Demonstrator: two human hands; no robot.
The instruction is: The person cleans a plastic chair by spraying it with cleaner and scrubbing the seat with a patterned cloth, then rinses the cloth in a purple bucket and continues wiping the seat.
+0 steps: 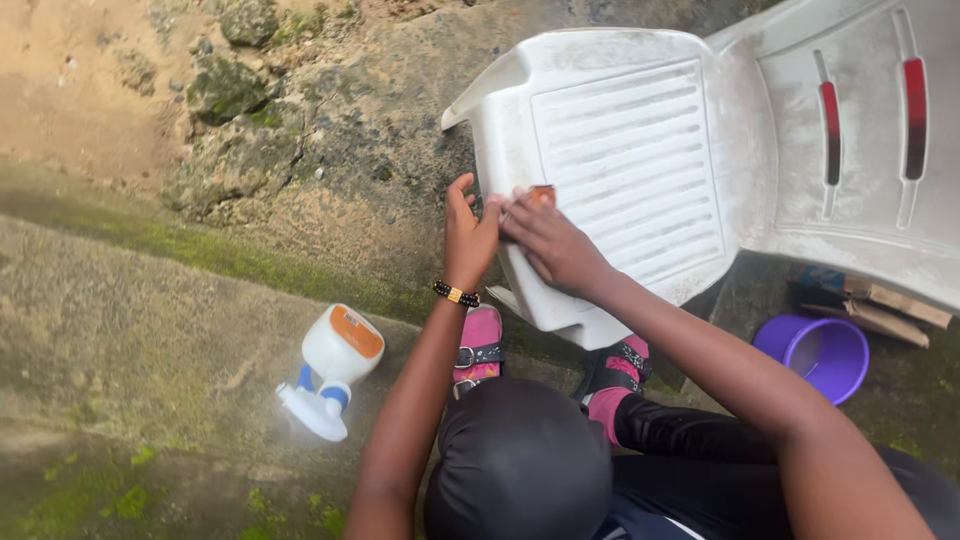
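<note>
Spray bottle (330, 370) lies on its side on mossy concrete, left, untouched. Left hand (468, 235) open, fingers spread, steadying the front edge of the white plastic chair (640, 150). Right hand (550, 240) pinches a small orange scrubber (542, 194) flat against the seat. Chair looks light, rigid, probably slick when wet; rim grips best. Purple bucket (815, 352) far right.

outdoors in soft daylight; damp concrete ground (150, 330) streaked with green moss; bare sandy earth (70, 90) beyond; mossy stones (225, 90) line the rough edge between them
</note>
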